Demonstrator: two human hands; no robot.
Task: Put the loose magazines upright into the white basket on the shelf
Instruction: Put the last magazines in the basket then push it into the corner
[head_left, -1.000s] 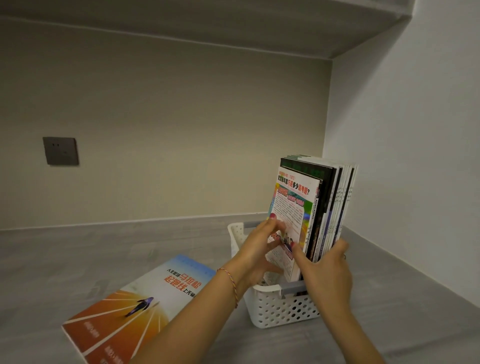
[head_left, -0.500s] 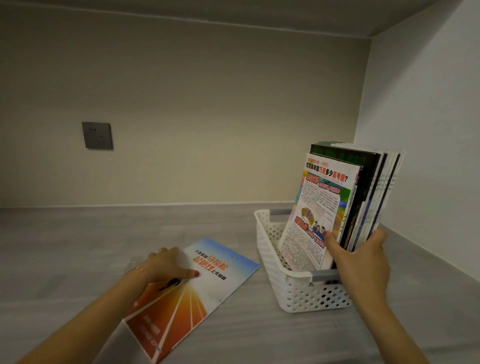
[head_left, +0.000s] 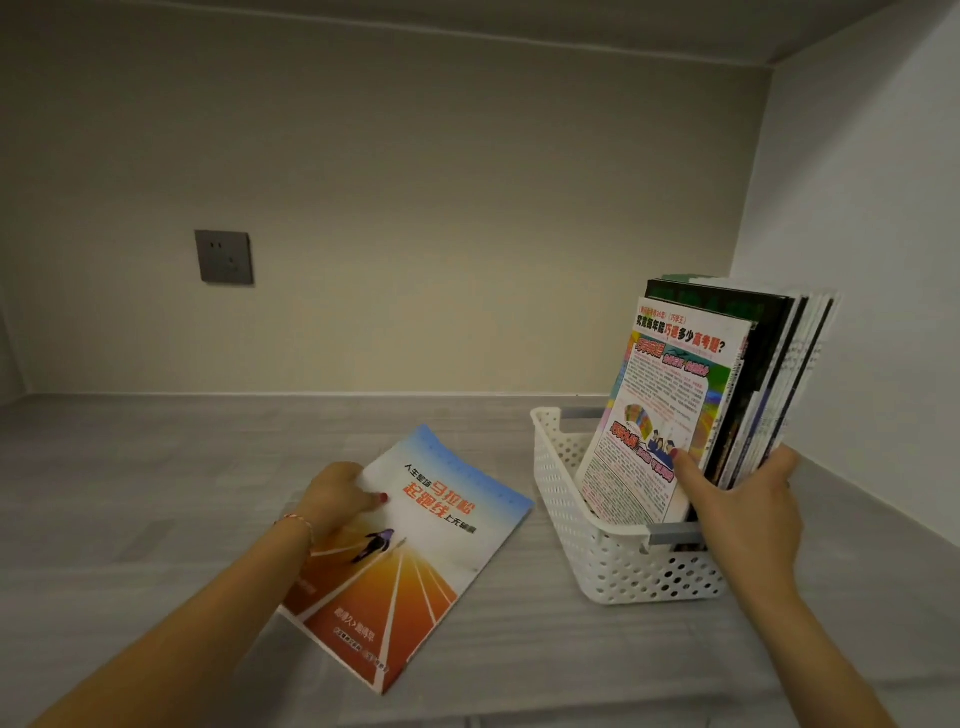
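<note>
A white perforated basket (head_left: 563, 493) stands on the grey shelf at the right. Several magazines (head_left: 691, 395) stand upright in it, leaning right toward the side wall. My right hand (head_left: 743, 499) grips the lower near edge of that stack, thumb on the front cover. One loose magazine (head_left: 415, 561) with an orange and blue cover lies flat on the shelf left of the basket. My left hand (head_left: 337, 499) holds its left edge, thumb on the cover and fingers curled at the edge.
A grey wall socket (head_left: 224, 257) sits on the back wall at the left. The white side wall (head_left: 857, 260) rises close behind the basket on the right. The grey shelf surface (head_left: 156, 493) stretches left of the loose magazine.
My left hand left the stack in the basket, moved left and took hold of the flat magazine's edge. My right hand stayed on the upright stack. The view shifted left.
</note>
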